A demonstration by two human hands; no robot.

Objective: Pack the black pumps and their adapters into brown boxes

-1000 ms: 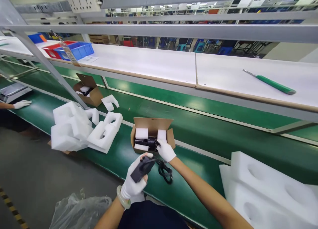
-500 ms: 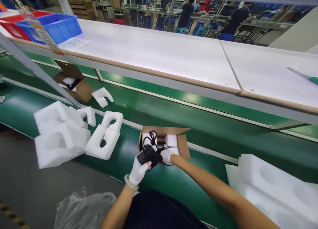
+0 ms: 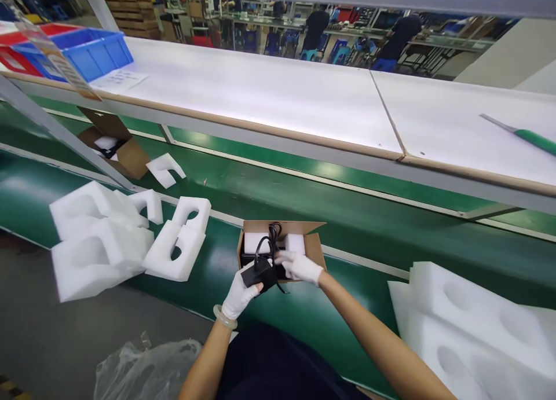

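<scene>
An open cardboard box (image 3: 316, 248) stands on the green conveyor belt (image 3: 365, 226), with white foam inserts (image 3: 295, 242) inside it. My left hand (image 3: 240, 293), in a white glove, is closed round a black power adapter (image 3: 259, 272) at the box's near edge. The adapter's black cable (image 3: 273, 234) loops up over the box opening. My right hand (image 3: 299, 266), also gloved, rests on the box's contents beside the adapter, fingers bent over the cable; what it grips is hidden.
White foam blocks (image 3: 104, 238) lie piled on the belt at left, more foam (image 3: 473, 330) at right. A second open box (image 3: 113, 148) sits far left. A white shelf carries blue and red bins (image 3: 89, 52) and a green-handled tool (image 3: 527, 136). A plastic bag (image 3: 143, 368) lies below.
My left hand carried the adapter up from near my body to the box's edge. The cable bundle now stands over the box opening. My view dropped and shifted slightly.
</scene>
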